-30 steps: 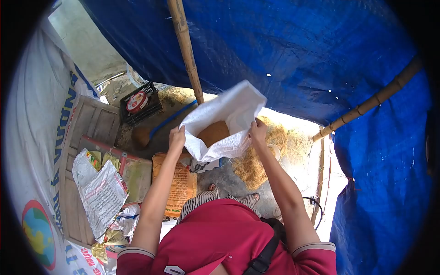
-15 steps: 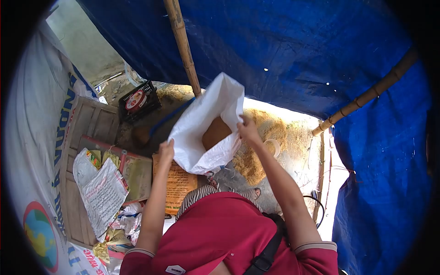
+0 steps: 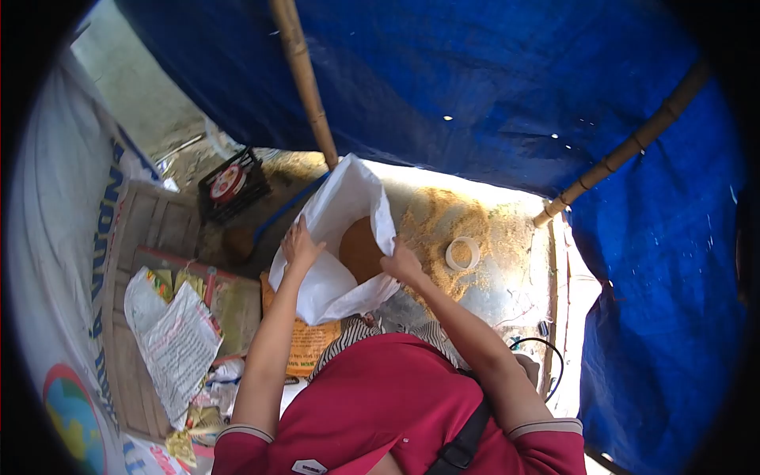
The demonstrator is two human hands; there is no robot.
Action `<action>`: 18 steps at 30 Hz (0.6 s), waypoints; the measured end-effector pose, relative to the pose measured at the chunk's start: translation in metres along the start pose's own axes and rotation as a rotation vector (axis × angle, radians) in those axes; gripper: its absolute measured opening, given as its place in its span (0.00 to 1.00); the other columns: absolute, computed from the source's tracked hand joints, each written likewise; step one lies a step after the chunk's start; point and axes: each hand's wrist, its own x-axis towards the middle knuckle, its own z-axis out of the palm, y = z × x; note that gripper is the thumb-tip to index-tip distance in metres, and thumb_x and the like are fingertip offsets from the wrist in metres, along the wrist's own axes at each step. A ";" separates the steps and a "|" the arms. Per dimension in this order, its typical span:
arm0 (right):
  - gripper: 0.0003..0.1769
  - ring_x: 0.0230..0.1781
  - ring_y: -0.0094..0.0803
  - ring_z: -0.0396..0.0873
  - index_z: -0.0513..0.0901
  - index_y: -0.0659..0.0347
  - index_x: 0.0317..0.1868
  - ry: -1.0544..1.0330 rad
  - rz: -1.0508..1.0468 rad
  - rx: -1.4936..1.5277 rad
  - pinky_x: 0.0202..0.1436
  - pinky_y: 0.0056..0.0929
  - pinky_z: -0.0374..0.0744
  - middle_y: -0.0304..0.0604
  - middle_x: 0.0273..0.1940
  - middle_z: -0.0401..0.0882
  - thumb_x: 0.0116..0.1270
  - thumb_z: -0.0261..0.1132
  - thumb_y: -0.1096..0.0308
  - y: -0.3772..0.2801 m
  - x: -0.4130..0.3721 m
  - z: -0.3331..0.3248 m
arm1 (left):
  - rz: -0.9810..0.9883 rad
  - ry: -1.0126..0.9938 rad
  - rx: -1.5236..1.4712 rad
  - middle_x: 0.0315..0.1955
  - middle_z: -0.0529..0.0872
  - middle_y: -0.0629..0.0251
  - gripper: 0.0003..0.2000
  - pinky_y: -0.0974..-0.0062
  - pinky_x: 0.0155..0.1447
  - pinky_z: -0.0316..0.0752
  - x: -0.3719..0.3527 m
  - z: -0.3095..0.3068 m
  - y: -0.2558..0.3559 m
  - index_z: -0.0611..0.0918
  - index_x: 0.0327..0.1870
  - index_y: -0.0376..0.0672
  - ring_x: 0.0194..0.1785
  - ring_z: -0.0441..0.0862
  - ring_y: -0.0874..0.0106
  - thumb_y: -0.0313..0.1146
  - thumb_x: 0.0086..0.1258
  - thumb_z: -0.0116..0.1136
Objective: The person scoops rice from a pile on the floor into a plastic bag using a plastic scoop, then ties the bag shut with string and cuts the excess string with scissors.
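A white woven sack [image 3: 315,294] stands in front of me with its mouth spread wide. Brown, fine-grained material [image 3: 361,252] shows inside it. On the sack's left rim lies my left hand [image 3: 300,248], thumb apart and fingers stretched over the plastic. My right hand [image 3: 402,264] is closed around the right edge of the mouth. Beneath and beside the sack is an orange printed bag [image 3: 311,348], partly covered.
A round pale container [image 3: 462,253] sits among scattered yellowish grain [image 3: 431,229] on the floor. At left are a black crate [image 3: 235,187], wooden boards [image 3: 162,222] and a crumpled printed bag [image 3: 176,344]. Bamboo poles [image 3: 305,75] stand against a blue tarp [image 3: 443,87].
The sack has come lower and a little left. My left hand has gone from pinching its rim to lying over it with spread fingers; my right hand has moved down and left with the edge.
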 end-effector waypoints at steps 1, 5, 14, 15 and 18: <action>0.36 0.37 0.46 0.81 0.64 0.66 0.61 0.030 -0.010 -0.156 0.38 0.40 0.79 0.61 0.39 0.79 0.50 0.58 0.62 0.003 -0.004 0.004 | -0.042 -0.112 -0.002 0.55 0.71 0.51 0.40 0.54 0.57 0.67 0.003 0.012 0.002 0.61 0.64 0.43 0.59 0.68 0.55 0.42 0.50 0.68; 0.29 0.48 0.50 0.77 0.73 0.64 0.52 -0.035 0.113 -0.262 0.50 0.44 0.75 0.57 0.46 0.78 0.51 0.56 0.55 0.001 -0.019 -0.012 | -0.126 -0.138 0.016 0.47 0.80 0.51 0.31 0.57 0.53 0.71 0.000 0.060 -0.020 0.66 0.63 0.46 0.50 0.78 0.55 0.51 0.61 0.53; 0.13 0.41 0.42 0.82 0.83 0.64 0.36 0.145 0.039 -0.219 0.42 0.37 0.79 0.51 0.39 0.82 0.50 0.61 0.70 0.023 -0.009 -0.006 | 0.146 -0.132 -0.244 0.36 0.80 0.41 0.19 0.56 0.46 0.69 0.016 0.055 -0.004 0.80 0.40 0.31 0.44 0.76 0.45 0.40 0.70 0.40; 0.13 0.43 0.41 0.81 0.83 0.63 0.37 0.078 0.056 -0.242 0.43 0.36 0.79 0.50 0.40 0.82 0.50 0.61 0.70 0.020 -0.011 -0.017 | 0.134 -0.128 -0.227 0.36 0.80 0.41 0.19 0.56 0.46 0.69 0.018 0.045 0.005 0.80 0.40 0.31 0.44 0.76 0.45 0.40 0.70 0.40; 0.16 0.46 0.42 0.80 0.83 0.61 0.41 0.004 0.117 -0.269 0.46 0.37 0.78 0.50 0.44 0.81 0.53 0.60 0.64 0.023 -0.007 -0.034 | 0.255 -0.141 -0.301 0.34 0.80 0.40 0.18 0.57 0.45 0.69 0.016 0.027 0.025 0.79 0.39 0.30 0.42 0.77 0.45 0.38 0.70 0.41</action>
